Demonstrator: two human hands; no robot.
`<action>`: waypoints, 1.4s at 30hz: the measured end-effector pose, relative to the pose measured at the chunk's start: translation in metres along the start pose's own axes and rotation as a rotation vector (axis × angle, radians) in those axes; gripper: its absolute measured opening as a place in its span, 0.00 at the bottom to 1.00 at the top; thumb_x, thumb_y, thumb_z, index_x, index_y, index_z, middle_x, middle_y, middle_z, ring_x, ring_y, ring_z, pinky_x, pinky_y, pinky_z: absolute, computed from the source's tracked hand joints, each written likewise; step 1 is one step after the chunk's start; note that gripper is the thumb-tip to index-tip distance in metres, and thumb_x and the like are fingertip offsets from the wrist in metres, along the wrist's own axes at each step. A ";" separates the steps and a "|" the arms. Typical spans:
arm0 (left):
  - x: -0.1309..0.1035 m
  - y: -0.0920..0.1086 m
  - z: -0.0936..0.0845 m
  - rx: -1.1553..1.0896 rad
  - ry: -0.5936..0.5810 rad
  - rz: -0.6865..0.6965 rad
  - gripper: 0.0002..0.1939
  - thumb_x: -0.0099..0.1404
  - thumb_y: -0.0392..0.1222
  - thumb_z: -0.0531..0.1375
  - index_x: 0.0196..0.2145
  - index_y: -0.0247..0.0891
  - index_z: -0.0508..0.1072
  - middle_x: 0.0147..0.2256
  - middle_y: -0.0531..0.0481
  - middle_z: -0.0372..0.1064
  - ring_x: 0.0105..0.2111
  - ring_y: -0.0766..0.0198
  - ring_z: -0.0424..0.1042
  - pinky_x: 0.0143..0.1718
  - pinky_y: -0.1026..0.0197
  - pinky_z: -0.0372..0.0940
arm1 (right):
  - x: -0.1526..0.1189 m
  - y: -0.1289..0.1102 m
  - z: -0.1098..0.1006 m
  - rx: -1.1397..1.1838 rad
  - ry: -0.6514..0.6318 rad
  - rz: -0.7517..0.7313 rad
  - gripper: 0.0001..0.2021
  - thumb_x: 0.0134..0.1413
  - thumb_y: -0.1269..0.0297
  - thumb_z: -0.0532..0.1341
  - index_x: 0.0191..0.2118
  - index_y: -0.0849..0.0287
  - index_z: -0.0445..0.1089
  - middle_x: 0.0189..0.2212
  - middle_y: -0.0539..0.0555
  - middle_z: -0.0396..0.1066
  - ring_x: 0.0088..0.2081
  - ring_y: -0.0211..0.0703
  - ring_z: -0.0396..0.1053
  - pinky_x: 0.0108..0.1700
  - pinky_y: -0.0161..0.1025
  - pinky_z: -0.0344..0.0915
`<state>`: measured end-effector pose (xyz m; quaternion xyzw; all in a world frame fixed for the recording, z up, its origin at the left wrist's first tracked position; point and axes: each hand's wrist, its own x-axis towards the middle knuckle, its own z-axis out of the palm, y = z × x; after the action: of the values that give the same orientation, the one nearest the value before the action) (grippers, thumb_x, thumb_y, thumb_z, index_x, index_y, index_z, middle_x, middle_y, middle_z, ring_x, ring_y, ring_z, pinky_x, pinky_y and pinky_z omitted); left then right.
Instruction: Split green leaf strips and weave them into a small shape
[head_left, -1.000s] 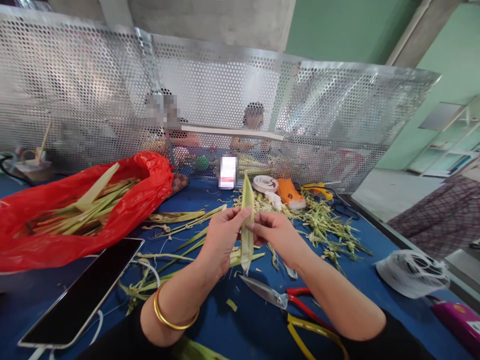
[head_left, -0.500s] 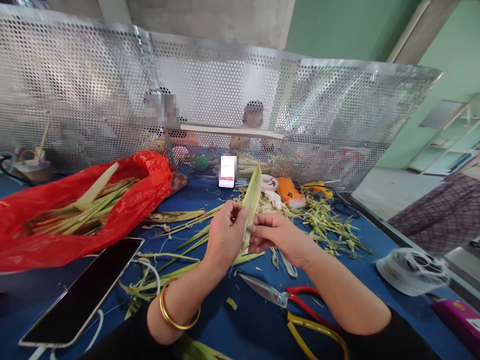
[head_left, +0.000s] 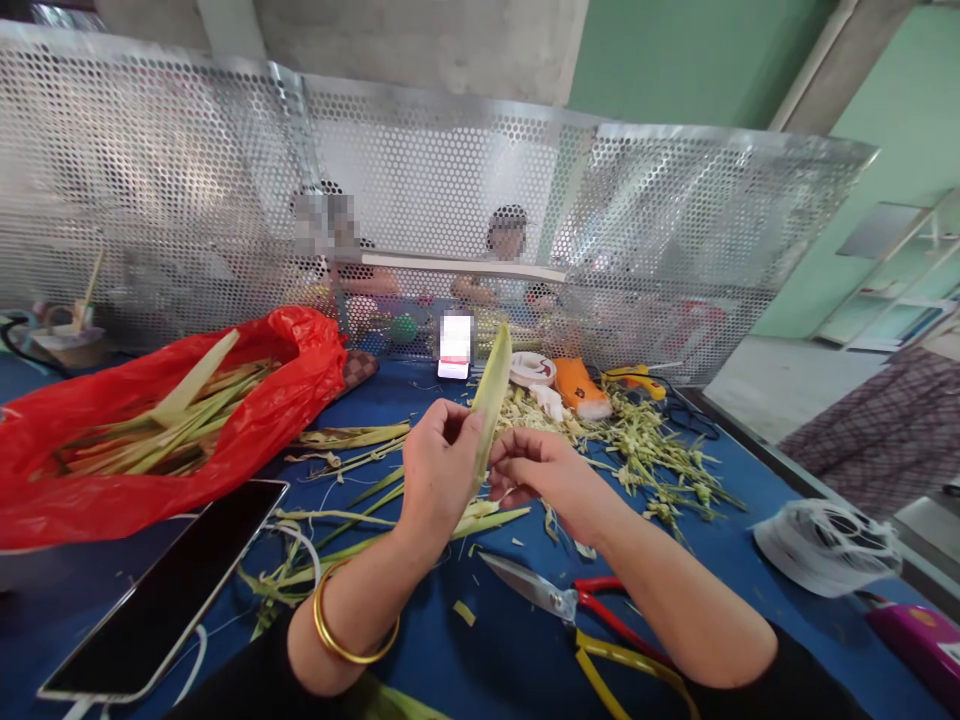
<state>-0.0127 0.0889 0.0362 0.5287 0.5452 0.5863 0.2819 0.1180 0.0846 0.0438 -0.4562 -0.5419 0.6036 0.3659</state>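
Note:
My left hand (head_left: pixel 441 462) pinches a long, pointed, pale green leaf (head_left: pixel 495 385) between thumb and fingers, its tip standing upward. Close against the leaf's right edge is my right hand (head_left: pixel 536 465), with its fingers curled and pressed together. Whatever may lie between those fingertips is too small to make out. Below the hands, scissors (head_left: pixel 559 600) with one red and one yellow handle rest on the blue table (head_left: pixel 420 640). More green leaf strips (head_left: pixel 360 545) lie under and left of my left hand.
A red plastic bag (head_left: pixel 300 350) of leaf strips sits at left, beside a dark-screened tablet (head_left: pixel 165 590). Trimmings (head_left: pixel 652 440), a tape roll (head_left: pixel 532 370) and an orange packet (head_left: pixel 581 388) lie behind my right hand. White cord (head_left: pixel 825 545) is at right. Beyond a perforated metal screen (head_left: pixel 435 160) people sit.
Both hands and the leaf have shifted slightly left. My right fingertips, earlier at the leaf's lower edge, now sit a little apart from it.

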 end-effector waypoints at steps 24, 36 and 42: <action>0.001 -0.005 0.004 -0.031 -0.008 -0.044 0.09 0.58 0.43 0.58 0.24 0.38 0.67 0.23 0.56 0.64 0.24 0.68 0.62 0.27 0.66 0.58 | 0.003 0.010 0.006 0.087 -0.025 -0.106 0.09 0.40 0.61 0.67 0.27 0.61 0.72 0.23 0.48 0.69 0.26 0.35 0.63 0.32 0.34 0.60; -0.006 -0.009 0.014 -0.430 -0.195 -0.272 0.13 0.58 0.48 0.59 0.24 0.38 0.62 0.17 0.60 0.57 0.14 0.72 0.57 0.16 0.68 0.55 | 0.006 0.010 0.004 0.109 0.058 -0.112 0.15 0.37 0.57 0.70 0.19 0.61 0.66 0.16 0.47 0.66 0.22 0.34 0.61 0.29 0.34 0.57; -0.009 -0.002 0.016 -0.539 -0.244 -0.375 0.12 0.58 0.47 0.59 0.25 0.39 0.61 0.14 0.61 0.57 0.11 0.73 0.56 0.12 0.71 0.49 | 0.006 0.009 0.003 0.241 -0.028 -0.085 0.16 0.33 0.55 0.72 0.25 0.63 0.73 0.20 0.48 0.67 0.22 0.32 0.60 0.28 0.33 0.57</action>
<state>0.0040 0.0863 0.0294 0.3920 0.4206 0.5798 0.5773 0.1139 0.0877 0.0338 -0.3772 -0.4894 0.6546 0.4355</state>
